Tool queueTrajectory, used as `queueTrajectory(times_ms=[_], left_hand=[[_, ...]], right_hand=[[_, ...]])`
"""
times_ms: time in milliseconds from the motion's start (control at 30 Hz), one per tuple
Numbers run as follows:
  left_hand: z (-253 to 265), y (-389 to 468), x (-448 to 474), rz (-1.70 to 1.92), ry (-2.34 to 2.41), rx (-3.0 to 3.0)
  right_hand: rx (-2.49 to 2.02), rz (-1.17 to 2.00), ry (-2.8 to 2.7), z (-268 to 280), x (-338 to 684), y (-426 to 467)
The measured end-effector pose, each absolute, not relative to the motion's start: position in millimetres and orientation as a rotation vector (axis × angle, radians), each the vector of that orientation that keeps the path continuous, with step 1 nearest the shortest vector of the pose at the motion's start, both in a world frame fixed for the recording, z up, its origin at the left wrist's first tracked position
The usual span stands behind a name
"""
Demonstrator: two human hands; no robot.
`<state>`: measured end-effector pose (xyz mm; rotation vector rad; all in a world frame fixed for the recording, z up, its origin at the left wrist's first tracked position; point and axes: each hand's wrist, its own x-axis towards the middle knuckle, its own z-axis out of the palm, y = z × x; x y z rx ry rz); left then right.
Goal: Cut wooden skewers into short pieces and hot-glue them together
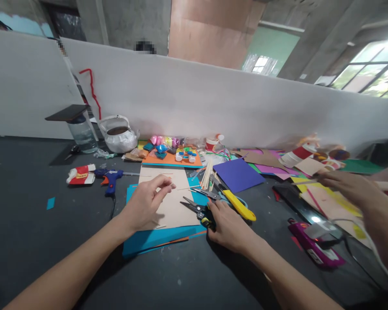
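Observation:
My left hand hovers over a beige sheet, thumb and fingers pinched on what looks like a thin wooden stick; its ends are hard to see. Another thin stick lies just beyond the fingertips. My right hand is wrapped round the handles of black and yellow scissors, blades parted and pointing left over the sheet. Blue sheets lie beneath the beige one. Beyond the scissors are a second pair of scissors, a yellow cutter and a bundle of sticks.
A blue glue gun with a cord lies left, near a red-white packet. A kettle and water jar stand behind. At right, a co-worker's hand reaches over coloured paper, near a phone and purple power strip.

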<state>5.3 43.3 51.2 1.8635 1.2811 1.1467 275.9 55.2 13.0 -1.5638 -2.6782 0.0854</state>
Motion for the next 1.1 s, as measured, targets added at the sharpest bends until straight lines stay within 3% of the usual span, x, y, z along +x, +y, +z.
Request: queueTrajectory(times_ms=[567, 867, 1100], left_hand=[[16.0, 16.6, -4.1, 1.508, 1.369, 1.582], [5.0, 14.3, -6.5, 1.396, 1.420, 1.560], [8.5, 6.1, -0.4, 1.522, 1.372, 1.686]], right_hand=[[-1.122, 0.658, -2.025, 3.8, 240.0, 67.2], [-1.104, 0.776, -2.077, -1.2, 236.2, 65.7], [-1.071, 0.700, -2.224, 12.2, 230.5, 52.4]])
